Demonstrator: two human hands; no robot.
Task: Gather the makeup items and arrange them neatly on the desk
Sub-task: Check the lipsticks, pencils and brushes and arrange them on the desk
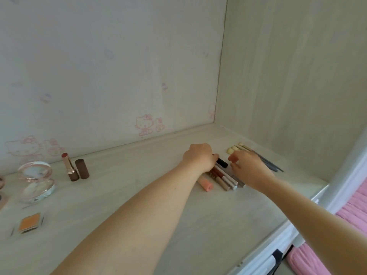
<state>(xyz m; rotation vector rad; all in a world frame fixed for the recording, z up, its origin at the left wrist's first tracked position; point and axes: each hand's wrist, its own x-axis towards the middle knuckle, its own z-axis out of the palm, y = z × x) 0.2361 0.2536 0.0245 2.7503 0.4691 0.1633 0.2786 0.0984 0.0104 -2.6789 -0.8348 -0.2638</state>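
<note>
two bare forearms fill the lower middle and lower right of the frame, reaching up toward the centre right. the left hand (pixel 199 156) lies knuckles up, fingers curled down over the far ends of a row of tubes and pencils (pixel 222 178), fingertips at a black-capped tube (pixel 222 162); whether it truly grips it i cannot tell. the right hand (pixel 249 168) rests just beside the row on its right, fingers loosely bent with thumb and forefinger tips near each other, nothing visibly pinched.

the row lies flat on the pale desk (pixel 123 195), pieces side by side and touching, long axes running from lower right to upper left; a peach tube (pixel 205 184) is the leftmost of them. just beyond, toward the side wall, a few makeup brushes (pixel 256 154) lie parallel, pale heads to the upper left, dark handles to the lower right.

open desk surface spreads through the middle of the frame between the row and the left-side items. the desk's front edge runs diagonally at lower right (pink fabric (pixel 353 207) shows past it), and the back wall meets the desk along a raised strip.

at left, well apart from the row: an uncapped lipstick (pixel 68 167) standing upright, its brown cap (pixel 82 168) upright just beside it, an open round compact (pixel 36 180), and an orange pan in a clear case (pixel 29 223) at lower left.
</note>
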